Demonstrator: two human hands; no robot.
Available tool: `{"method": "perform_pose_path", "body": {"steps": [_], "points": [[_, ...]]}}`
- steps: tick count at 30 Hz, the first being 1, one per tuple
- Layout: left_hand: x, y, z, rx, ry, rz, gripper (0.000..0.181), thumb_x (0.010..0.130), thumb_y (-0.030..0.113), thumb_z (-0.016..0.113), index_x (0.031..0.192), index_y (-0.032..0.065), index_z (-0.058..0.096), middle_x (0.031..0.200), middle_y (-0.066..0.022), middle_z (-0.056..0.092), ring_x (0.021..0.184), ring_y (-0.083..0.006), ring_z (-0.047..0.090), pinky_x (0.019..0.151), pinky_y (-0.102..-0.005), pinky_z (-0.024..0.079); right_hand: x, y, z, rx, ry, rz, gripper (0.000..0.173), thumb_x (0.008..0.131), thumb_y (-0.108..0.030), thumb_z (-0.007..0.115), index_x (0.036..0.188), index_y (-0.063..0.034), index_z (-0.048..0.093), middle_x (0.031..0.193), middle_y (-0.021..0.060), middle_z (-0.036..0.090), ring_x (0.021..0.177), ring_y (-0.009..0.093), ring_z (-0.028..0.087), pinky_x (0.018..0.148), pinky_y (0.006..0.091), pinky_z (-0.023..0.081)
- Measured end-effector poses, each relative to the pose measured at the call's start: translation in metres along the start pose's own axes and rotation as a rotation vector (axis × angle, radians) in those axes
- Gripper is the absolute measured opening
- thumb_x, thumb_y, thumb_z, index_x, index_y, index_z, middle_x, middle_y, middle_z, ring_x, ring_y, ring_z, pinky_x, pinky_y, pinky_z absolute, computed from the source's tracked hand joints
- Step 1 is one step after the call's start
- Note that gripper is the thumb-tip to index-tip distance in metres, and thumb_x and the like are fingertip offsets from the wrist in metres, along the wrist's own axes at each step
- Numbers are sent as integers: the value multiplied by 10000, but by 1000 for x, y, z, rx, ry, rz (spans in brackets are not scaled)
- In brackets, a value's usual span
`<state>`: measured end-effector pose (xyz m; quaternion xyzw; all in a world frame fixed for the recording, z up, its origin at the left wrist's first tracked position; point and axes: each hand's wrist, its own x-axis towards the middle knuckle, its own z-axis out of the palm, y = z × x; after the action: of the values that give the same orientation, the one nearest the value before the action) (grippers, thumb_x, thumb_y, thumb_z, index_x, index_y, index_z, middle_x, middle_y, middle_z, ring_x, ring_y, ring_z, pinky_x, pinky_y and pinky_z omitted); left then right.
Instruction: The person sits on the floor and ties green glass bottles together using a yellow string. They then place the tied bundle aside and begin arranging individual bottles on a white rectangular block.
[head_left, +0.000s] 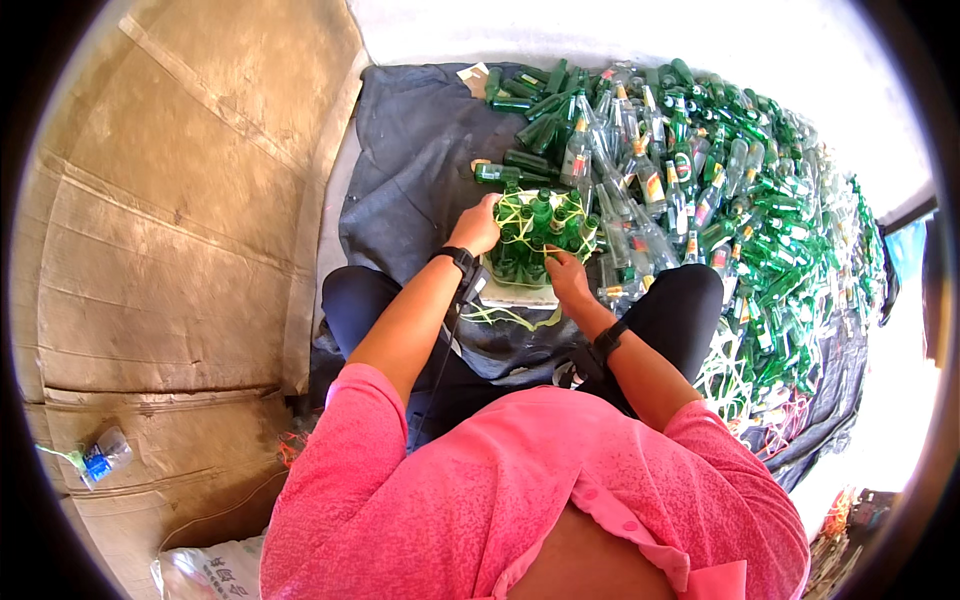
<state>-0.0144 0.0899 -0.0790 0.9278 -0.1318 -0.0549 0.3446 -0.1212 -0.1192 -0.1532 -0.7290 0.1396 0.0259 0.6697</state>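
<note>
A bundle of upright green glass bottles (529, 262) stands between my knees, in a shallow pale tray or base. Yellow-green plastic strap (517, 218) criss-crosses around and between the bottle necks. My left hand (478, 227) is closed against the bundle's far left side, where strands of the strap run to it; its fingertips are partly hidden. At the front right, my right hand (570, 281) pinches the strap between thumb and fingers, close to the bottle necks. Loose strap ends (517, 321) trail in front of the base.
A large heap of loose green and clear glass bottles (675, 172) spreads ahead and to my right. Beneath lies a dark sheet (420, 142). Cardboard (172, 277) covers the left side, with a crumpled plastic bottle (106, 454) on it. Tangled pale strapping (726, 371) lies by my right knee.
</note>
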Motion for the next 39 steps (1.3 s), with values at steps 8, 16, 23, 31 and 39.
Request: {"method": "perform_pose_path", "body": {"steps": [8,16,23,31,39], "points": [[-18,57,-24,354,27,137,298,945,118,527,1201,80,676,960,-182,754,903,-367,734,765,-505,564,7,17,-7,-407,115,-50,353,991,-241,605,1248,-28,718,864,106,704,791,179,631,748,346,500],[-22,65,-1,146,-29,399,179,917,121,601,1029,58,726,1012,-169,734,960,-371,704,834,-487,560,-3,-7,-2,-420,113,-98,328,977,-303,576,1019,-16,729,898,255,701,900,460,680,790,503,515],[-21,62,36,238,16,607,89,857,97,643,892,48,709,893,-137,672,915,-338,685,836,-467,553,0,-4,-3,-358,80,-12,367,965,-345,600,958,3,718,851,256,691,823,442,671,749,499,500],[-17,63,45,424,-76,684,138,879,124,598,855,63,718,876,-124,680,878,-338,698,789,-471,546,-4,-8,-2,-329,80,-18,373,990,-323,543,965,5,719,883,251,704,849,415,690,765,483,508],[-8,63,54,298,-178,612,135,896,86,583,896,49,712,916,-146,684,904,-376,691,794,-485,555,-3,-6,-6,-390,70,-67,392,985,-333,530,970,2,734,924,243,729,875,406,706,778,469,521]]}}
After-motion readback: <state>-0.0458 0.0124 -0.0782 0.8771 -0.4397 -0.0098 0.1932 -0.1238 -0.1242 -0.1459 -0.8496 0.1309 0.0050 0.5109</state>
